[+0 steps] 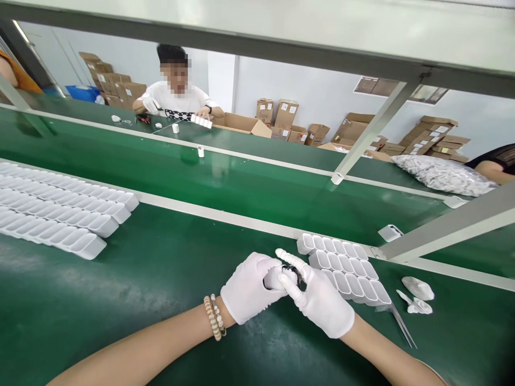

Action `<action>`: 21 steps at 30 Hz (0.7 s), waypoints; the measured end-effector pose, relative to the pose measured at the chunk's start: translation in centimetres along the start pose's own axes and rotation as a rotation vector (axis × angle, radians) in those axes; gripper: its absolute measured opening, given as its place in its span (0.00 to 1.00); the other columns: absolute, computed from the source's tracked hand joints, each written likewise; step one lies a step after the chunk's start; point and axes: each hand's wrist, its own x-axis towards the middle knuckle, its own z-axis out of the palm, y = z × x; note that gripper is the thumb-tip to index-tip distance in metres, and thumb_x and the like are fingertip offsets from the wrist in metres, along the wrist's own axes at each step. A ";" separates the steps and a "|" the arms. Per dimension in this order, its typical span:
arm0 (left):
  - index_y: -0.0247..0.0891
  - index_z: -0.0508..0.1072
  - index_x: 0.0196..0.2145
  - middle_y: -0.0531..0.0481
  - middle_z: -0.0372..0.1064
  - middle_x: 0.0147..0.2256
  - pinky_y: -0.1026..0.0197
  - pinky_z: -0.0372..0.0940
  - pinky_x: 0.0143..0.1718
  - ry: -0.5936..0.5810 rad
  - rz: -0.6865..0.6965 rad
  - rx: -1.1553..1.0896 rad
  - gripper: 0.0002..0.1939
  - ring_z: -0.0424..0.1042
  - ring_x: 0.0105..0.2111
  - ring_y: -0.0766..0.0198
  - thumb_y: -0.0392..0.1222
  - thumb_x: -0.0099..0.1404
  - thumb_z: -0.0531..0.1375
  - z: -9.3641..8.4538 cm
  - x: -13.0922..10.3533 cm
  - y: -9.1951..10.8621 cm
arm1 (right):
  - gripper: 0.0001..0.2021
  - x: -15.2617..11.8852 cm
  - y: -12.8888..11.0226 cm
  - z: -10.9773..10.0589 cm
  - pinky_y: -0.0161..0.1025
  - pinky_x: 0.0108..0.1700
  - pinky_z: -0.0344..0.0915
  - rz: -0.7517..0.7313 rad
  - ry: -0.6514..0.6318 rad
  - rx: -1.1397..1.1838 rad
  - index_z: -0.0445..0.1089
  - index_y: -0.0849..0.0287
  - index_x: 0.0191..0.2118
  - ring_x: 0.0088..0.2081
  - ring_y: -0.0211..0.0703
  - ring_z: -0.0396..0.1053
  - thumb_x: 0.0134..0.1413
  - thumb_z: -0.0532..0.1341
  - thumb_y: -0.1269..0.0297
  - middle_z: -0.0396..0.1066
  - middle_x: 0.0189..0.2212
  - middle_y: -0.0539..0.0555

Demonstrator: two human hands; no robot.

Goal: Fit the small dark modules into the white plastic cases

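My left hand (253,287), in a white glove, wraps round a small white housing (274,277). A black part (290,269) shows at the housing's right end. The thumb and fingers of my right hand (319,300), also gloved, close on that end, so both hands hold the piece together above the green table. Just right of my hands stand rows of open white cups (348,265). Metal tweezers (403,327) lie beyond them at the right.
More rows of white cups (60,209) stand at the left. White crumpled pieces (418,297) lie at the right. A slanted metal post (454,225) rises near the cups. Across the green belt (241,182), a person (177,96) handles white parts.
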 end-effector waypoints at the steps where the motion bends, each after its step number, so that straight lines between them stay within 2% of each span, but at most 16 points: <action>1: 0.42 0.76 0.35 0.50 0.76 0.35 0.57 0.69 0.38 -0.009 0.001 0.010 0.06 0.73 0.37 0.57 0.41 0.58 0.65 -0.1 0.1 0.2 | 0.27 0.0 -0.1 0.2 0.48 0.42 0.75 -0.009 -0.008 0.019 0.61 0.58 0.62 0.34 0.48 0.77 0.62 0.53 0.51 0.78 0.35 0.54; 4: 0.42 0.76 0.33 0.51 0.76 0.32 0.60 0.68 0.35 -0.030 0.015 0.013 0.03 0.73 0.34 0.59 0.40 0.59 0.64 -0.5 0.4 0.5 | 0.24 -0.1 0.0 0.7 0.47 0.47 0.74 -0.040 0.010 0.060 0.64 0.58 0.61 0.40 0.49 0.77 0.63 0.52 0.54 0.79 0.39 0.55; 8: 0.40 0.76 0.29 0.51 0.75 0.29 0.61 0.68 0.33 -0.037 0.047 0.019 0.03 0.73 0.31 0.61 0.40 0.60 0.62 -0.7 0.6 0.8 | 0.24 -0.2 0.3 1.1 0.49 0.49 0.74 -0.059 0.033 0.058 0.65 0.61 0.60 0.41 0.50 0.77 0.63 0.51 0.56 0.79 0.38 0.56; 14: 0.40 0.77 0.32 0.50 0.76 0.32 0.59 0.69 0.35 0.008 0.034 0.027 0.04 0.73 0.33 0.59 0.40 0.61 0.62 -0.6 0.1 1.0 | 0.24 -0.2 0.5 1.1 0.50 0.54 0.70 -0.124 0.038 0.077 0.63 0.57 0.62 0.49 0.50 0.74 0.64 0.50 0.56 0.76 0.45 0.57; 15: 0.41 0.77 0.33 0.50 0.76 0.32 0.58 0.69 0.36 0.007 0.031 0.019 0.03 0.73 0.34 0.58 0.40 0.60 0.63 -0.5 0.1 1.0 | 0.24 -0.2 0.5 1.1 0.51 0.55 0.70 -0.128 0.038 0.077 0.62 0.56 0.62 0.48 0.50 0.74 0.64 0.50 0.56 0.76 0.45 0.57; 17: 0.42 0.77 0.33 0.50 0.75 0.33 0.57 0.69 0.37 0.005 0.015 -0.010 0.03 0.73 0.35 0.57 0.40 0.59 0.64 -0.4 0.0 0.8 | 0.24 -0.2 0.5 0.9 0.50 0.52 0.71 -0.125 0.022 0.080 0.58 0.56 0.64 0.42 0.48 0.75 0.66 0.49 0.56 0.76 0.39 0.55; 19: 0.43 0.76 0.33 0.51 0.74 0.34 0.57 0.70 0.39 0.025 -0.019 -0.058 0.05 0.73 0.37 0.57 0.40 0.57 0.66 -0.3 -0.1 0.5 | 0.28 -0.2 0.6 0.8 0.49 0.45 0.74 -0.121 -0.021 0.089 0.50 0.57 0.68 0.33 0.47 0.75 0.66 0.49 0.54 0.74 0.30 0.51; 21: 0.43 0.75 0.36 0.51 0.73 0.36 0.56 0.70 0.40 0.074 -0.071 -0.119 0.11 0.73 0.38 0.57 0.38 0.54 0.68 -0.1 -0.2 0.1 | 0.34 -0.2 0.6 0.9 0.48 0.40 0.75 -0.132 -0.032 0.079 0.40 0.59 0.70 0.31 0.47 0.74 0.65 0.52 0.52 0.73 0.28 0.51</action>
